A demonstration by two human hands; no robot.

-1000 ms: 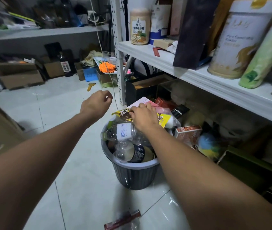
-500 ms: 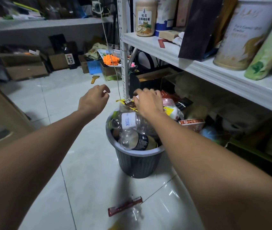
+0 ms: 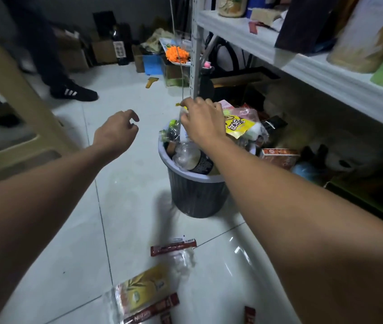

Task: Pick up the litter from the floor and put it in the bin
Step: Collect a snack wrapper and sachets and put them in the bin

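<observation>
Right hand lies on the litter heaped in the bin, fingers bent down; grip cannot be determined. Left hand hovers left of the bin, loosely curled, empty. Red sachet and yellow packet lie on the floor, on the bin's near side.

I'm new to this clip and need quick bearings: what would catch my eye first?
The grey bin beside the shelving stands out, heaped above its rim with bottles and wrappers, with the right hand on top of the heap. The left hand hovers empty to its left. Nearer the camera, a red sachet and a yellow packet lie on the floor.
</observation>
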